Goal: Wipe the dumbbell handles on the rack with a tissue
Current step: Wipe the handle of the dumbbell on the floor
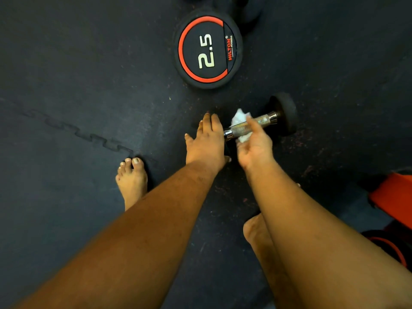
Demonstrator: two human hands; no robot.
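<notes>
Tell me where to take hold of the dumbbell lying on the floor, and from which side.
Probably grip the dumbbell by its knurled metal handle, on the bare stretch beyond the tissue, coming from above. It lies flat between two wide rubber heads, so fingers can curl under only there.

Black-headed dumbbell [284, 114] lying on floor, knurled steel handle [245, 126] wrapped by crumpled white tissue [239, 117]

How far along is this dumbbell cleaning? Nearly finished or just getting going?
Mid-job, as far as I can tell. In hand: the right hand holds a crumpled white tissue around the knurled chrome handle of a black dumbbell lying on the dark floor mat, while the left hand rests flat over its near end. Possibly left: the upright black-and-red dumbbell marked 2.5 stands untouched. What's already wiped isn't visible.
</notes>
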